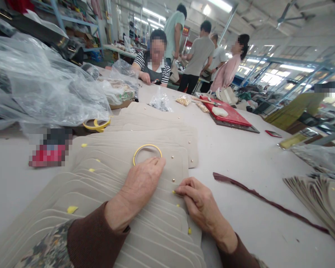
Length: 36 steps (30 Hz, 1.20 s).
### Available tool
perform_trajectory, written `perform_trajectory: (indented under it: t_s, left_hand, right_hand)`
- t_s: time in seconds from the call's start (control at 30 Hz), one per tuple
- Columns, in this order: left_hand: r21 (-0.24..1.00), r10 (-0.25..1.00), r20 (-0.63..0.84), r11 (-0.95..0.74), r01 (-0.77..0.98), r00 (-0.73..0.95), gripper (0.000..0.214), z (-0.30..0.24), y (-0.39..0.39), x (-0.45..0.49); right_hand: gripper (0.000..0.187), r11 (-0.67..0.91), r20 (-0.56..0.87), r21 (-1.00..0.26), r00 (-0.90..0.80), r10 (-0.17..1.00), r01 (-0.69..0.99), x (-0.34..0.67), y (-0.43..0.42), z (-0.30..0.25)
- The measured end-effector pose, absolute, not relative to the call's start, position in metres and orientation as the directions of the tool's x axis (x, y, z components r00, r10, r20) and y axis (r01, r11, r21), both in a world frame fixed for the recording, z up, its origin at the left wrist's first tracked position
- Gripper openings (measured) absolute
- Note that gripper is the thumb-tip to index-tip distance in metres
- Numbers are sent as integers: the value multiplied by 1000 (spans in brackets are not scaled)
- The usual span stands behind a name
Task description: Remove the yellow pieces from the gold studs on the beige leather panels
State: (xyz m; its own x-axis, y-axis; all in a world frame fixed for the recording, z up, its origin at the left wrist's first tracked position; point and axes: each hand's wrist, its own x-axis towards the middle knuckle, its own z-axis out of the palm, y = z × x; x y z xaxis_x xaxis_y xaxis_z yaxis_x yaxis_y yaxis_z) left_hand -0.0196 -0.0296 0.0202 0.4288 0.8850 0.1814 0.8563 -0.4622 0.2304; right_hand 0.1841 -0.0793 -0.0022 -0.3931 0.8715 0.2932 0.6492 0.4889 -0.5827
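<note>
Overlapping beige panels (145, 128), with pale edges, fan across the table in front of me. My left hand (141, 190) rests over them, its fingers closed on the near rim of a thin roll of yellow tape (136, 152). Thumb and forefinger of my right hand (198, 201) pinch a small piece of yellow tape (173, 192) at the right edge of a panel. Just above that pinch is a small metal stud (173, 180), with another stud (172, 157) farther up. More yellow tape bits, such as one piece (72, 210) on the left, dot the panels.
Clear plastic bags (44, 82) bulge at the left, beside more yellow tape rolls (96, 125). A dark strip (257, 195) and stacked panels (315, 201) lie right. Beyond are a red pad (234, 113) and bags of small parts (183, 99). A person (155, 63) sits opposite; several others stand behind.
</note>
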Motion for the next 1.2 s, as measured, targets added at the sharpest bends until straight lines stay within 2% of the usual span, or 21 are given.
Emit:
perform_trajectory:
  t_s: [0.13,0.37,0.6,0.7,0.87,0.97,1.07,1.2]
  left_hand:
    - [228,883,194,-465,856,428,19,19,-29,-20]
    - [239,880,202,-471,849,431,18,20,-30,-19]
    - [241,881,195,-469,850,431,19,17,-30,-20]
    - [252,878,224,-472,845,423,18,15,-29,-22]
    - [321,783,393,-608,727,482,19,13,-30,-26]
    - [396,703,461,-709,584,541,20,12,-32,-28]
    - [433,673,439,-739,516,596,27,12,-35,-28]
    - [428,706,340,-704,566,621,37,13,-38,-27]
  right_hand:
    - [37,458,196,-563,-428,883,688,179,-80,-8]
    - [37,459,306,-642,-344,888,614,184,-76,-14]
    - [38,483,229,-496,-428,874,721,181,-76,-12]
    - [34,489,210,-480,-445,870,729,181,-75,-8]
    - [37,446,158,-616,-452,878,650,186,-70,-2]
    - [28,343,210,-737,-285,935,582,185,-65,0]
    - [21,291,266,-814,-123,956,503,177,-61,6]
    - [20,443,400,-754,-196,895,485,165,-57,18]
